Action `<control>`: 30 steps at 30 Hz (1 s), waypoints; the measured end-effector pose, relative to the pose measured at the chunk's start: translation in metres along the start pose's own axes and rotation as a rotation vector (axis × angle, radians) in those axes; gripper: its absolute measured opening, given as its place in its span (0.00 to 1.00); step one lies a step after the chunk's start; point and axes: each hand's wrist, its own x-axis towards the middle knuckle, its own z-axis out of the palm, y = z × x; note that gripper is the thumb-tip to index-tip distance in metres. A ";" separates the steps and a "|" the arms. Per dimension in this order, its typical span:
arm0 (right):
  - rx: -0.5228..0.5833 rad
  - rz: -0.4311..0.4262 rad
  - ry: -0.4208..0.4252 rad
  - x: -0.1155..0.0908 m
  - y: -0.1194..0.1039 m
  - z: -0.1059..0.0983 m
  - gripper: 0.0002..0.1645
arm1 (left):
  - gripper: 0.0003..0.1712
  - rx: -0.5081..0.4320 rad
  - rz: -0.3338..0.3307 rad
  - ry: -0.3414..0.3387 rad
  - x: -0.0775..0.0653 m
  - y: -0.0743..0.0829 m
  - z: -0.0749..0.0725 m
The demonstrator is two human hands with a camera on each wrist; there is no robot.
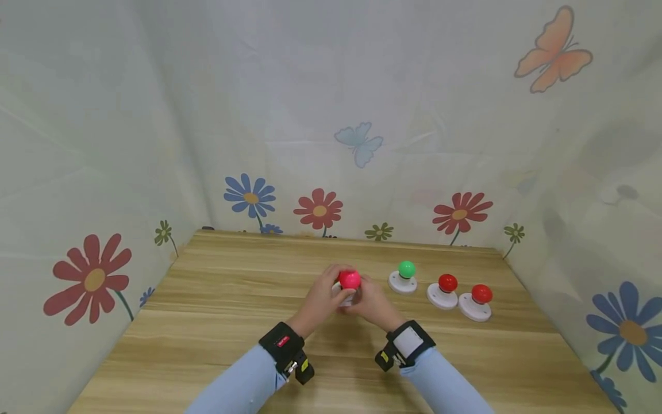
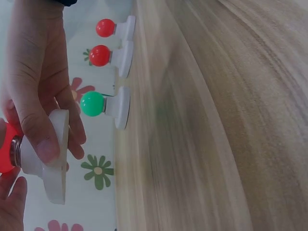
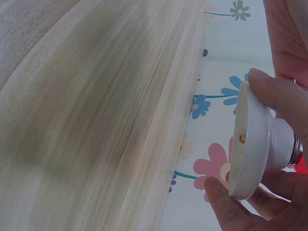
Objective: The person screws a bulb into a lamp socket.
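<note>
head: both hands met mid-table over the pink bulb [image 1: 350, 279]. Left hand [image 1: 320, 299] and right hand [image 1: 373, 305] each had fingers curled on it and its white socket base [image 1: 345, 297], held just above the wooden table [image 1: 217, 322].
row: green bulb [image 1: 407, 269] and two red bulbs [image 1: 447, 282] stood seated in bases to the right. Judged three done, the pink one left.
left wrist: right-hand fingers [image 2: 45, 144] pinched the base disc [image 2: 57, 159]. Metal thread [image 2: 16, 147] showed, so bulb not fully seated.
right wrist: fingertips [image 3: 269, 94] gripped the base rim [image 3: 248, 144], off the table.
</note>
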 end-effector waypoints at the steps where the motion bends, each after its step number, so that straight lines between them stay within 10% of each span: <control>1: 0.000 -0.001 0.001 0.000 0.000 0.000 0.46 | 0.25 -0.010 -0.002 -0.001 -0.001 0.000 0.000; 18: -0.020 -0.030 0.025 -0.001 -0.002 0.001 0.40 | 0.40 -0.101 -0.074 -0.010 -0.001 0.002 -0.012; 23: -0.047 -0.067 0.009 -0.003 -0.002 -0.001 0.37 | 0.41 0.120 -0.094 0.030 0.010 0.012 -0.018; 30: -0.055 -0.046 0.005 -0.003 -0.002 0.001 0.38 | 0.30 0.350 -0.147 -0.083 0.020 0.026 -0.024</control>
